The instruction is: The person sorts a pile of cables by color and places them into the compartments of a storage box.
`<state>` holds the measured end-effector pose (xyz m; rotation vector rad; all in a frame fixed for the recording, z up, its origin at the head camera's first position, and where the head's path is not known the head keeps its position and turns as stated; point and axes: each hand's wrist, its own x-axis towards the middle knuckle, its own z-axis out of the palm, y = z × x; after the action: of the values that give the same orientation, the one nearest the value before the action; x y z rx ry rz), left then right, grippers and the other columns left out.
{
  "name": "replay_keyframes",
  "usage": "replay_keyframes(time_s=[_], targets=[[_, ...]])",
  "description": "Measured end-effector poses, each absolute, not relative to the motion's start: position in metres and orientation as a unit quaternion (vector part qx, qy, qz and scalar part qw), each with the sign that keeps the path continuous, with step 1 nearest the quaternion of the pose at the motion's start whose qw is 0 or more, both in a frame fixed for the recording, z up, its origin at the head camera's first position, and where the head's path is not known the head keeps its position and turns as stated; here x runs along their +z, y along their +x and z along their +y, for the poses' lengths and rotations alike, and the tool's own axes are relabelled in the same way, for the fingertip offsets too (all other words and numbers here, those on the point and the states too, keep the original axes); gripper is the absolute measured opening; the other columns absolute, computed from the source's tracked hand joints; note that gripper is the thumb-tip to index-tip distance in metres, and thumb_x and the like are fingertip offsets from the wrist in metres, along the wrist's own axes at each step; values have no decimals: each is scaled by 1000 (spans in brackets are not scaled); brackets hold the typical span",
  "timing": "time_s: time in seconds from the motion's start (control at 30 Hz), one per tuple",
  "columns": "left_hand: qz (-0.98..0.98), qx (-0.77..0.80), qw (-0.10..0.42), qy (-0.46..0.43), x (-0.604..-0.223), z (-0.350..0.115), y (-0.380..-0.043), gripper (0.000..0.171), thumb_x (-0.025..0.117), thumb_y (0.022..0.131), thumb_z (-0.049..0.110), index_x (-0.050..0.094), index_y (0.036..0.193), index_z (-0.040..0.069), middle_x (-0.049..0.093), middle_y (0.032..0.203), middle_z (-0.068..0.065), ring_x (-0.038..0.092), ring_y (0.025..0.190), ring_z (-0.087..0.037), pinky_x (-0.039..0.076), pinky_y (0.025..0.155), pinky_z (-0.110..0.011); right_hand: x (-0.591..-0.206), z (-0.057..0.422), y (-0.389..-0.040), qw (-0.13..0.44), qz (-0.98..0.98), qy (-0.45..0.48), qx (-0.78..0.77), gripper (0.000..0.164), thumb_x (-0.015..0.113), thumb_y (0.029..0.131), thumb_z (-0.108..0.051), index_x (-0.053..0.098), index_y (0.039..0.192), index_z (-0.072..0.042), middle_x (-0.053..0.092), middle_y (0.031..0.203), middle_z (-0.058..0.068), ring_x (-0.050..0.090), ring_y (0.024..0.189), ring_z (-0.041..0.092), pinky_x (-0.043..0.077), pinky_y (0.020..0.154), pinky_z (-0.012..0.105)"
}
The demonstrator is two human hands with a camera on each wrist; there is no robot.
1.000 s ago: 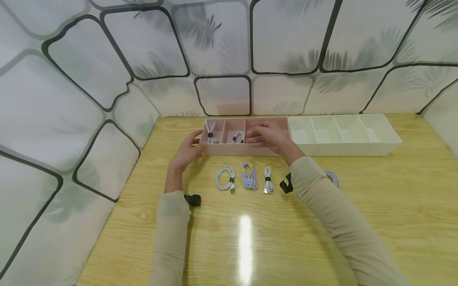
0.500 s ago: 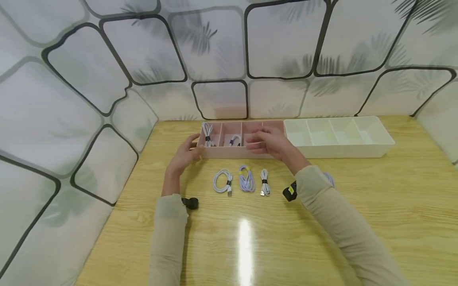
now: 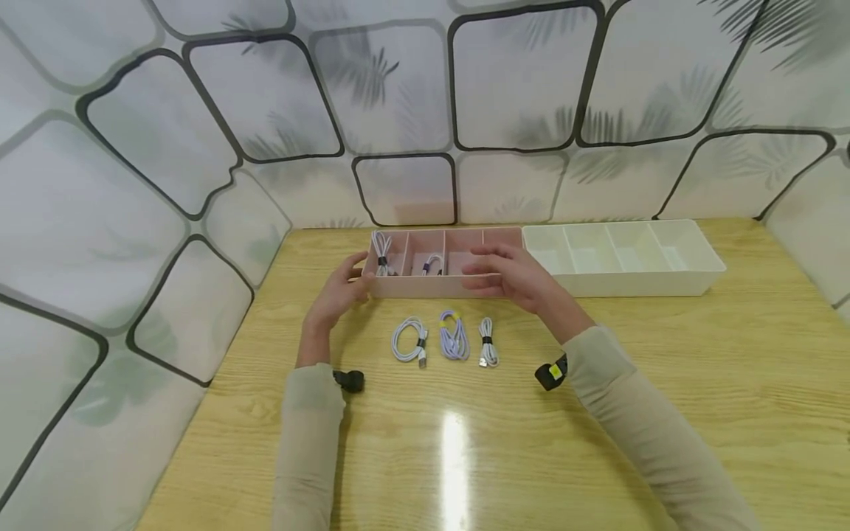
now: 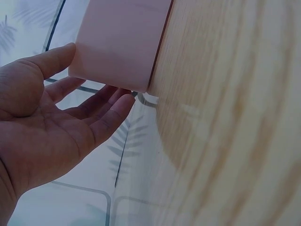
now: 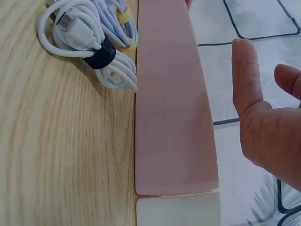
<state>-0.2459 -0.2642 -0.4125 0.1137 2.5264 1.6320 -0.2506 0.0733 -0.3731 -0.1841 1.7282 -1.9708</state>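
Note:
My left hand (image 3: 337, 296) touches the left end of a pink divided box (image 3: 425, 287), its thumb tip at the upper edge and fingertips against the end wall in the left wrist view. My right hand (image 3: 514, 276) hovers over the right part of that box with fingers extended and nothing held. A white cable bundle with a black tie (image 3: 382, 259) fills the leftmost compartment. In the second one lies a smaller cable (image 3: 427, 268) with a dark band. In front of the box rest a coiled whitish cable (image 3: 421, 343), a purple cable with yellow ties (image 3: 455, 345) and a white cable (image 3: 488, 348).
A white divided box (image 3: 637, 284) stands end to end with the pink one on the wooden table (image 3: 398, 450). Behind and to the left rises a patterned covering (image 3: 405, 188). Wrist cameras (image 3: 349, 381) hang at both cuffs.
My right hand has drawn slightly right and up out of the pink box, its fingers now straighter. My left hand stays at the box end. The purple cable by the right sleeve is now hidden.

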Motion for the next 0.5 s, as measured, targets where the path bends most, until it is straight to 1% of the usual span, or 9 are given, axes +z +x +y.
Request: replay_keyframes(time_s=[0.07,0.17,0.27,0.37,0.5], targets=[[836,544,68,35,-412,-264,-245,57,50,105,20,28,157,11,43,145,-29,55,104,-38,48,91,-50,-374,76,-247,254,636,-71,-725,51,43,106,-11,29,153,2,48,141,31,72,92,18,58,83,34],[830,551,76,38,-413,-265,-246,59,50,105,21,25,158,10,40,148,-30,53,114,-40,47,95,-54,-375,82,-241,255,633,-66,-728,50,45,106,-13,31,152,0,48,142,30,72,95,19,58,82,34],[824,559,80,44,-413,-264,-248,61,51,105,22,25,158,9,38,150,-30,49,122,-41,45,97,-57,-378,86,-235,254,626,-59,-735,48,47,105,-14,35,150,-3,51,140,27,71,99,22,58,81,34],[824,559,79,45,-412,-264,-247,60,52,105,24,26,157,10,39,149,-29,49,122,-40,45,97,-56,-379,89,-230,250,626,-66,-736,48,49,105,-17,35,149,-3,53,138,26,71,99,22,58,81,34],[829,553,76,39,-411,-265,-247,59,52,105,24,28,157,12,41,148,-28,51,120,-39,47,94,-52,-380,92,-223,240,635,-85,-729,51,50,105,-18,33,150,-3,48,141,31,72,94,19,58,80,35]])
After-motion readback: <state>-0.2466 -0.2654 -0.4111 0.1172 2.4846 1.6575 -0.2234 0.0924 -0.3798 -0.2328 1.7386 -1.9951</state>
